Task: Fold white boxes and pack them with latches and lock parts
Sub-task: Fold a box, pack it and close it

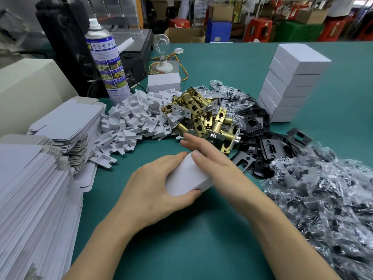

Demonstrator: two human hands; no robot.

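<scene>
my left hand point(155, 188) is wrapped round a small white box point(186, 178), fingers curled over its near side and the thumb hooked under its lower edge. i hold the box just above the green table point(201, 235), right in front of me, tilted so its long side runs away to the upper right. my right hand point(214, 158) lies over the far end of the box, fingers fairly straight and close together, the thumb pressing on the top edge. i cannot tell whether the end flap under it is closed.

just beyond my right fingertips is a heap of brass latches point(201, 116). to the left of the heap, touching it, is a pile of white card inserts point(131, 124). to the right of it lie black metal plates point(262, 140), and beside those a big spread of clear bags of screws point(327, 203) runs along my right arm.

two stacks of flat box blanks point(32, 199) sit at my left. a tall stack of folded boxes point(290, 83) stands at the far right, well apart from my hands. one more folded box point(163, 82) lies behind the inserts, near a spray can point(105, 57) and a light bulb point(161, 43) on its base.
</scene>
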